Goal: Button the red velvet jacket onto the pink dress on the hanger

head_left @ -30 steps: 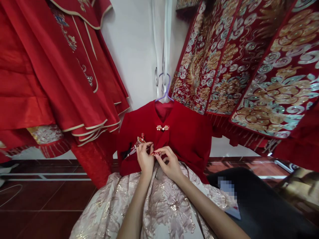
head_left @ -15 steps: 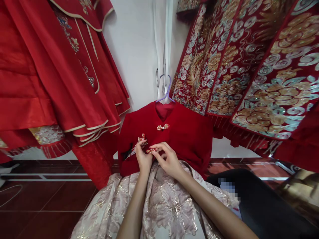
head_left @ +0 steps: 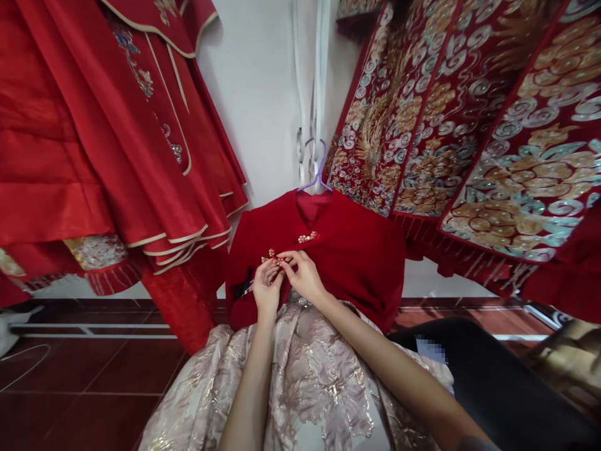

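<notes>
A red jacket (head_left: 357, 250) with a V-neck hangs in front of me on a purple hanger (head_left: 315, 178). A pearl-beaded frog fastener (head_left: 307, 237) sits closed below its neckline. Lower down, my left hand (head_left: 267, 285) and my right hand (head_left: 304, 275) meet at the jacket's front, fingertips pinched on a second beaded frog fastener (head_left: 271, 254) with red and gold beads. Its beaded end shows above my left fingers, while the rest is hidden by both hands. Pale floral brocade cloth (head_left: 323, 382) spreads under my forearms.
Red garments with cream piping (head_left: 188, 207) hang on the left. Heavily embroidered red panels with fringe (head_left: 469, 156) hang on the right. A black seat (head_left: 488, 376) stands at my right, and a white rail (head_left: 113, 329) runs low at the left.
Both hands have shifted up a little, and my right hand has come closer to the left. The jacket's front is pulled slightly, and the upper fastener now tilts.
</notes>
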Demonstrator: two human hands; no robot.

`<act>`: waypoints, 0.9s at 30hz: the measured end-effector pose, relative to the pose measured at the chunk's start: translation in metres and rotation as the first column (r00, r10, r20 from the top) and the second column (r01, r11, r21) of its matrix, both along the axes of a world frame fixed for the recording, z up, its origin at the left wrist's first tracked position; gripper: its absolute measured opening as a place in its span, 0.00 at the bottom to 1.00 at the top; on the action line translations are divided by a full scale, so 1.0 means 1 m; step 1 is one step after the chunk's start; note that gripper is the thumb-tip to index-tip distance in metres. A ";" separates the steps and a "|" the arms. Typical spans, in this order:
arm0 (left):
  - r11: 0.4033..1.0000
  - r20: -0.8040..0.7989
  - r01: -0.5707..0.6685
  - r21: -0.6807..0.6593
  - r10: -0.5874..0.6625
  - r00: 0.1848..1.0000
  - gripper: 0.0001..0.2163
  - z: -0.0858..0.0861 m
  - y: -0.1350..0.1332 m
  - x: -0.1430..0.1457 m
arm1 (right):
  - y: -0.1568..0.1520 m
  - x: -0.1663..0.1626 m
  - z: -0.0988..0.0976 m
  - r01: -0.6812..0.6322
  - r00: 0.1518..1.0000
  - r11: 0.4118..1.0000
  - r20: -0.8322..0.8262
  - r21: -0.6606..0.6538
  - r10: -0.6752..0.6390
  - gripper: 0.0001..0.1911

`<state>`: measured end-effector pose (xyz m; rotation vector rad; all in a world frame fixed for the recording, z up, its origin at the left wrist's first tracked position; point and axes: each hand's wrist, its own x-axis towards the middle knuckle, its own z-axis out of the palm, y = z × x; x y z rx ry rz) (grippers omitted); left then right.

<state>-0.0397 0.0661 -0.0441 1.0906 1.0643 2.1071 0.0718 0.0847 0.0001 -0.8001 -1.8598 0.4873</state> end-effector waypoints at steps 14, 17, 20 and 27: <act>0.993 -0.127 -0.117 0.023 0.119 0.985 0.14 0.012 -0.012 0.004 | -0.009 -0.002 -0.002 0.041 0.998 0.998 -0.040 0.041 -0.040 0.11; 0.987 -0.159 -0.155 0.033 0.158 0.975 0.13 0.014 -0.014 0.004 | -0.010 -0.003 -0.001 0.032 0.997 0.998 -0.078 0.048 -0.028 0.10; 0.980 -0.249 -0.197 0.022 0.196 0.948 0.13 0.015 -0.018 0.000 | -0.010 -0.003 0.000 0.030 0.994 0.999 -0.102 0.045 -0.026 0.10; 0.968 -0.536 -0.247 0.052 0.236 0.810 0.10 0.027 -0.026 -0.017 | -0.008 -0.004 0.005 0.065 0.993 0.996 -0.105 0.061 -0.058 0.09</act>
